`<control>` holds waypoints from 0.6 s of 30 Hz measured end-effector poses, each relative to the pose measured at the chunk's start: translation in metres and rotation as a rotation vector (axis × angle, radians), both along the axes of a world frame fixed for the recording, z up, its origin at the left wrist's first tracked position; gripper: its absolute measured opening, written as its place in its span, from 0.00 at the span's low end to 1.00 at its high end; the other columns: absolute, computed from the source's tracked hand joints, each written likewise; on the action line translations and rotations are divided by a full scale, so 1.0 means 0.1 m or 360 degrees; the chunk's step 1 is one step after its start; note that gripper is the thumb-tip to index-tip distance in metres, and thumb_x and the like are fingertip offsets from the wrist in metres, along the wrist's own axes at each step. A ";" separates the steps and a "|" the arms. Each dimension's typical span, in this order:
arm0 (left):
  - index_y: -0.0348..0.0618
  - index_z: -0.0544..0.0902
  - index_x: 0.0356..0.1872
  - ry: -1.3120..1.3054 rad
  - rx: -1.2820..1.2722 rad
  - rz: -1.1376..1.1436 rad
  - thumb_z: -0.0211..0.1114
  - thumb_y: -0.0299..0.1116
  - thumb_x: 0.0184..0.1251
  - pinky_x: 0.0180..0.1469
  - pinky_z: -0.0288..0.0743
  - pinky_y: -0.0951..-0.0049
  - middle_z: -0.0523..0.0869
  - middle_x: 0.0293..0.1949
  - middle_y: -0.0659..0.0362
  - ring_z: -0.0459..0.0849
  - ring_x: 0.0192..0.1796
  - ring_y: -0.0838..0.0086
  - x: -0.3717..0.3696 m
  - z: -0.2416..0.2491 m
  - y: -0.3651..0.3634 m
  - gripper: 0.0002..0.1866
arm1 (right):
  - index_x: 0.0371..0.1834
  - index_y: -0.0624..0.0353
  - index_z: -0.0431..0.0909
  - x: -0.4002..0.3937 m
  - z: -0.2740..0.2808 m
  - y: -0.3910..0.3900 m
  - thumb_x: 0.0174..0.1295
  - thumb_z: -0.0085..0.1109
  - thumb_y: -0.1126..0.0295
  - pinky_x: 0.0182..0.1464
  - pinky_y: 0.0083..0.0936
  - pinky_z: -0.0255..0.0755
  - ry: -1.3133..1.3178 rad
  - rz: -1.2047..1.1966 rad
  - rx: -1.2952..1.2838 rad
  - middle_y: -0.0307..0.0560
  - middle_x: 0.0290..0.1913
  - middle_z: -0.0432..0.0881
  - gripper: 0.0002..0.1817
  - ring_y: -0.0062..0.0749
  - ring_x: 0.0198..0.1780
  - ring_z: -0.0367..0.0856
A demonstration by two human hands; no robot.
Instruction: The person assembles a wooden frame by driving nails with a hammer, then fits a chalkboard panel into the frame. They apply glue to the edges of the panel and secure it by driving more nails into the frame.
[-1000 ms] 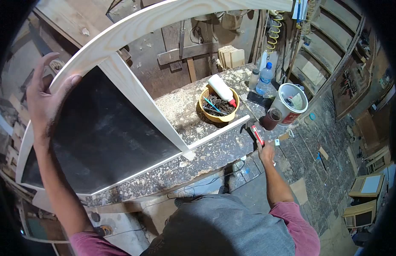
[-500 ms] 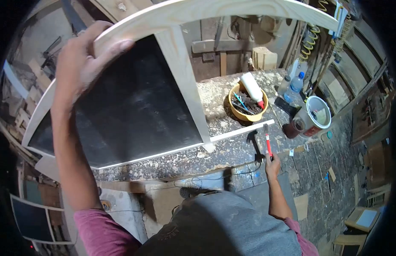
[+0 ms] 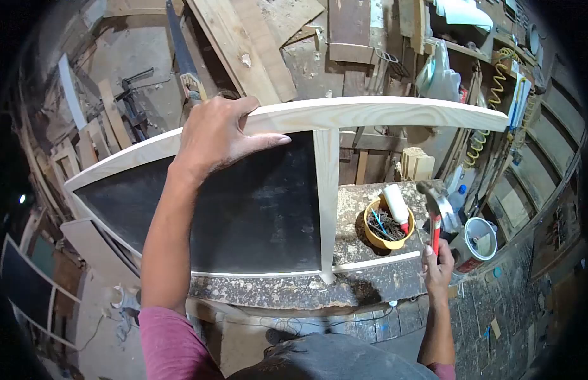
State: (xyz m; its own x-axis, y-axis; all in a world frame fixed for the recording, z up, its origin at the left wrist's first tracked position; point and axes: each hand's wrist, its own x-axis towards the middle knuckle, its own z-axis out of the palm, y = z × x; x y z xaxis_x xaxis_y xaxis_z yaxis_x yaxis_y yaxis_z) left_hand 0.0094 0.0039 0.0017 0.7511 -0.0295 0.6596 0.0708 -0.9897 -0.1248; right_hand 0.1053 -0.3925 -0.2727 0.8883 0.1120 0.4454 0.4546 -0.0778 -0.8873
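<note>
A pale wooden frame (image 3: 328, 190) with a curved top rail stands upright on the workbench, its left section filled by a black panel (image 3: 259, 209). My left hand (image 3: 214, 136) is closed over the curved rail, with the thumb lying across the front and the fingers partly hidden behind. Low on the right, my right hand (image 3: 438, 266) grips the red handle of a claw hammer (image 3: 435, 215), whose head points up. Left of the hammer sits a yellow bowl (image 3: 372, 239) of dark nails or screws, with a white glue bottle (image 3: 395, 204) with a red cap leaning in it.
The worn, paint-spotted workbench (image 3: 243, 290) runs beneath the frame. A white bucket (image 3: 480, 244) and a plastic bottle (image 3: 456, 199) stand to the right. Behind the frame lie planks (image 3: 233, 47) and a handsaw (image 3: 180, 44). Yellow coiled hose (image 3: 496, 82) hangs at the back right.
My right hand has raised the hammer, its head now higher. My left hand appears farther right along the curved rail. The view has shifted, showing more of the back wall.
</note>
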 end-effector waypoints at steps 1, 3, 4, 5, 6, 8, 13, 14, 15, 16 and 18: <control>0.42 0.85 0.30 -0.0080 0.0024 -0.0091 0.76 0.56 0.41 0.31 0.72 0.70 0.80 0.20 0.52 0.81 0.24 0.66 0.02 -0.02 -0.01 0.27 | 0.44 0.62 0.72 -0.05 0.14 0.06 0.69 0.50 0.66 0.22 0.12 0.56 -0.0071 -0.0014 -0.0005 0.30 0.22 0.66 0.09 0.11 0.21 0.61; 0.42 0.85 0.33 0.0062 -0.0116 -0.0022 0.76 0.54 0.43 0.32 0.73 0.69 0.82 0.22 0.50 0.83 0.26 0.65 -0.03 0.03 -0.14 0.25 | 0.45 0.62 0.71 -0.07 0.24 0.04 0.70 0.49 0.65 0.22 0.12 0.55 0.0042 0.0008 0.0111 0.31 0.22 0.66 0.11 0.12 0.20 0.60; 0.42 0.85 0.35 -0.0011 -0.0136 -0.0144 0.76 0.51 0.44 0.33 0.73 0.68 0.83 0.25 0.48 0.83 0.27 0.64 0.02 -0.03 -0.07 0.24 | 0.46 0.62 0.71 -0.04 0.23 0.01 0.71 0.49 0.64 0.21 0.12 0.55 0.0011 -0.0014 0.0152 0.31 0.21 0.65 0.12 0.12 0.19 0.60; 0.41 0.84 0.36 0.0004 -0.0148 -0.0127 0.77 0.49 0.45 0.33 0.73 0.69 0.84 0.27 0.48 0.83 0.27 0.65 0.03 -0.04 -0.10 0.24 | 0.47 0.62 0.71 -0.01 0.22 -0.03 0.71 0.48 0.64 0.21 0.12 0.54 -0.0018 -0.0032 0.0186 0.31 0.21 0.65 0.12 0.12 0.19 0.59; 0.39 0.83 0.37 -0.0001 -0.0175 -0.0169 0.76 0.48 0.46 0.33 0.72 0.71 0.83 0.24 0.48 0.80 0.25 0.68 0.03 -0.06 -0.11 0.24 | 0.47 0.63 0.71 -0.03 0.27 -0.06 0.72 0.47 0.63 0.20 0.12 0.54 0.0007 -0.0027 0.0210 0.31 0.21 0.64 0.13 0.13 0.19 0.59; 0.39 0.82 0.34 -0.0045 -0.0118 -0.0158 0.75 0.47 0.46 0.28 0.67 0.69 0.75 0.18 0.50 0.71 0.20 0.66 0.05 -0.08 -0.13 0.23 | 0.48 0.63 0.71 -0.02 0.28 -0.21 0.72 0.46 0.63 0.20 0.13 0.54 0.0029 -0.0061 0.0229 0.31 0.20 0.64 0.13 0.13 0.18 0.59; 0.39 0.81 0.31 -0.0099 -0.0111 -0.0095 0.75 0.49 0.44 0.24 0.60 0.66 0.68 0.13 0.52 0.63 0.17 0.64 0.04 -0.08 -0.23 0.23 | 0.46 0.61 0.77 0.28 -0.45 -0.59 0.69 0.53 0.59 0.30 0.21 0.65 0.0015 -0.0551 -0.0230 0.35 0.22 0.70 0.16 0.18 0.26 0.68; 0.39 0.80 0.31 -0.0123 -0.0103 -0.0106 0.75 0.50 0.44 0.24 0.59 0.66 0.67 0.13 0.52 0.62 0.17 0.65 0.06 -0.11 -0.18 0.24 | 0.48 0.60 0.78 0.33 -0.62 -0.61 0.68 0.54 0.57 0.34 0.24 0.66 -0.0027 -0.0658 -0.0367 0.38 0.23 0.70 0.17 0.21 0.29 0.68; 0.38 0.79 0.30 -0.0150 -0.0092 -0.0115 0.75 0.50 0.44 0.24 0.58 0.67 0.65 0.13 0.52 0.62 0.18 0.66 0.07 -0.11 -0.15 0.25 | 0.47 0.61 0.78 0.41 -0.86 -0.65 0.68 0.53 0.54 0.34 0.30 0.68 0.0065 -0.0671 -0.0453 0.46 0.23 0.74 0.19 0.32 0.27 0.74; 0.38 0.79 0.30 -0.0151 -0.0091 -0.0123 0.75 0.50 0.44 0.24 0.58 0.67 0.65 0.13 0.52 0.62 0.18 0.66 0.08 -0.12 -0.14 0.25 | 0.47 0.60 0.78 0.49 -1.11 -0.69 0.67 0.52 0.53 0.36 0.36 0.69 0.0221 -0.0723 -0.0609 0.52 0.26 0.77 0.20 0.42 0.30 0.77; 0.37 0.78 0.29 -0.0154 -0.0076 -0.0097 0.75 0.51 0.44 0.24 0.58 0.66 0.65 0.13 0.52 0.62 0.18 0.65 0.10 -0.11 -0.15 0.25 | 0.45 0.60 0.77 0.61 -1.43 -0.71 0.66 0.51 0.52 0.40 0.47 0.70 0.0484 -0.0807 -0.0886 0.61 0.33 0.81 0.21 0.58 0.38 0.80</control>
